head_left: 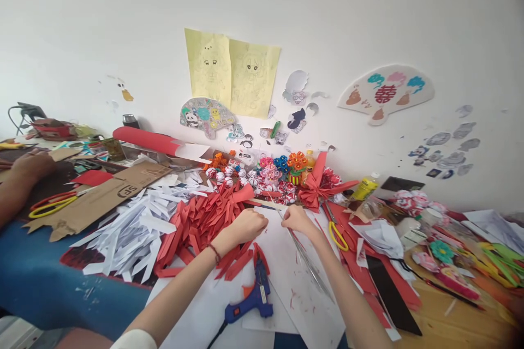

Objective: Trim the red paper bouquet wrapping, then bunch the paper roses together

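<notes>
My left hand (250,224) is closed above the white paper (282,240), just right of a heap of red paper strips (196,223); what it pinches is too small to name. My right hand (298,220) has its fingers pressed together at the upper part of some thin, pale, shiny strips (309,264), which slant down to the right over the paper. A blue glue gun (256,297) lies below my left hand. A pile of white paper strips (139,229) spreads at the left. Small red scraps dot the white sheet.
Yellow-handled scissors (338,235) lie right of my right hand. Brown cardboard (110,196) and another person's hand (35,166) are at the left. Behind stand colourful flowers (297,162) and a large red bow (319,188). Red sheets and crafts crowd the right.
</notes>
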A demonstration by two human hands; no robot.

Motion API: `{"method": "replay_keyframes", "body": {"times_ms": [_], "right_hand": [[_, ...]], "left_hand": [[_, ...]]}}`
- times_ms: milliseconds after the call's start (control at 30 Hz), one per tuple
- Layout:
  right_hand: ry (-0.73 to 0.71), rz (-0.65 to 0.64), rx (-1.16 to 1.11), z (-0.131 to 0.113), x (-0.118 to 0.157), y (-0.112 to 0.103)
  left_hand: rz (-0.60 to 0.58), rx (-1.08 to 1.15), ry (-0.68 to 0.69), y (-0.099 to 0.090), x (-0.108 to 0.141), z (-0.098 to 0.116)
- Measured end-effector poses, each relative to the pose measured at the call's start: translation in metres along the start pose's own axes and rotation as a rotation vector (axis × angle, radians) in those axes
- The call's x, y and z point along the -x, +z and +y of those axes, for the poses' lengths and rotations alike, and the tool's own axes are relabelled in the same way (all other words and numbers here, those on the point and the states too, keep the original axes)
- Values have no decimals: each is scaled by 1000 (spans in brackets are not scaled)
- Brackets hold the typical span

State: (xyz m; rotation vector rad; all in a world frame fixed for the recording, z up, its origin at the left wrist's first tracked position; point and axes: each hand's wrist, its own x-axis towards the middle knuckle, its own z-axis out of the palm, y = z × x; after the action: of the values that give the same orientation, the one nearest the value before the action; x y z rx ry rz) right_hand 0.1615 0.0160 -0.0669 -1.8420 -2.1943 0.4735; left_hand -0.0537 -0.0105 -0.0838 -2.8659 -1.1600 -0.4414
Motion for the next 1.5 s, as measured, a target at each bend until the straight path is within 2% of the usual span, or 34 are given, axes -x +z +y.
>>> {"method": "replay_keyframes", "body": {"times_ms": [167,367,467,600,700,833,900,1000,1100,1333,1500], "right_hand": [[-31,74,-175,6,11,-31],[-110,163,-348,1,35,-52],[-144,234,-421,-2,49,-56],[-140,358,-519,-2,68,-62],[-134,491,-622,-1,82,-68],[-106,616,-760,2,99,-73],[-93,643,-801,6,105,-71],[-64,610,-847,13,109,-58],[-40,566,-858,18,111,-42],[10,619,-816,33,113,-7],[39,452,-640,56,118,24]], "left_hand": [[90,206,-104,14,-9,19],[280,524,-224,5,-66,46],[369,616,-245,-9,-89,60],[436,682,-212,-34,-102,76],[424,693,-120,-58,-108,86],[347,667,41,-89,-115,100],[315,645,110,-99,-117,107],[285,620,167,-103,-118,113],[266,607,165,-96,-118,111],[240,589,132,-79,-118,101],[245,589,105,-73,-119,92]]}}
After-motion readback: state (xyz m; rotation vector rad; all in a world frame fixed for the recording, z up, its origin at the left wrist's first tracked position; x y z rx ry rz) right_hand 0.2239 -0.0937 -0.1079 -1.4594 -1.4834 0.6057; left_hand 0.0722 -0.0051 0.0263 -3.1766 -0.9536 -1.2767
